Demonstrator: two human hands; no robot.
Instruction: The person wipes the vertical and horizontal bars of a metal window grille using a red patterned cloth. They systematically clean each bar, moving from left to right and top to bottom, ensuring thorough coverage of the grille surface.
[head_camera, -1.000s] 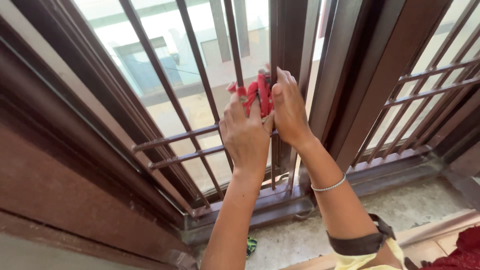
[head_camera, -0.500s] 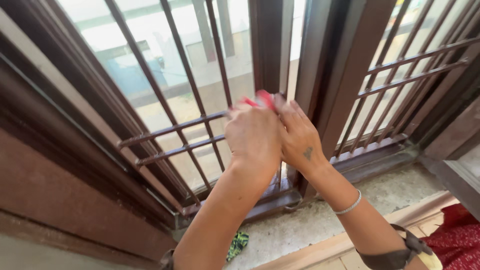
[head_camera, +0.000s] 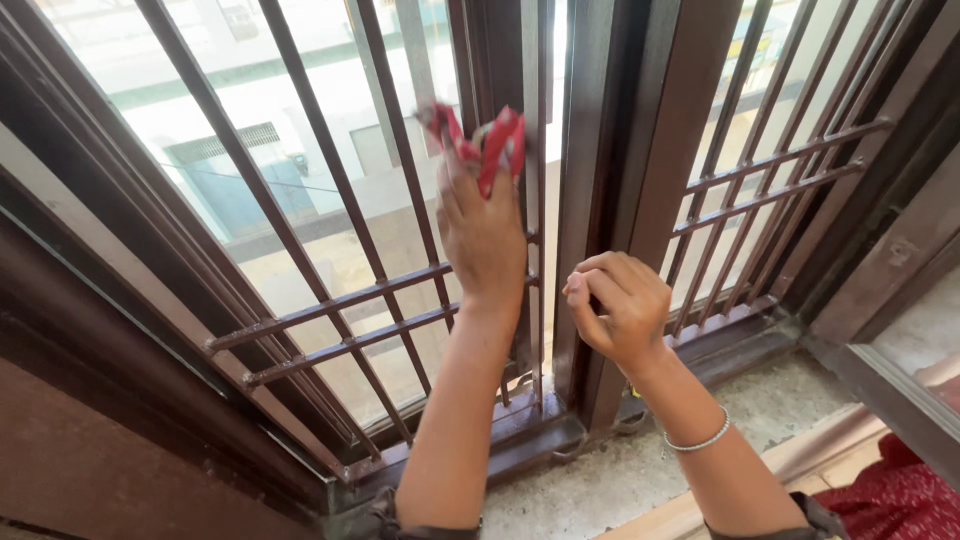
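Red cloth (head_camera: 492, 146) is bunched in the left hand (head_camera: 482, 232), held up against the vertical bars of the brown window grille (head_camera: 330, 300), near the centre of the view, just left of the central frame post (head_camera: 600, 200). Left grip is closed around the cloth; red folds stick out above the fingers on both sides. Left forearm runs straight up from the near edge, crossing in front of the grille's two horizontal rails. Right hand (head_camera: 618, 305) sits lower and to the right, curled into a loose fist with fingers drawn together, just in front of the post; whether it touches the post or holds anything cannot be told. A silver bracelet (head_camera: 700, 440) circles the right wrist. Further right, a second grille panel (head_camera: 780, 190) with the same bars and double rails. Below both panels, a brown bottom track meets a grey stone sill (head_camera: 640, 470). Red fabric (head_camera: 900, 490) lies at the near right corner. Beyond the bars, far and overexposed, a pale building and ground outside.
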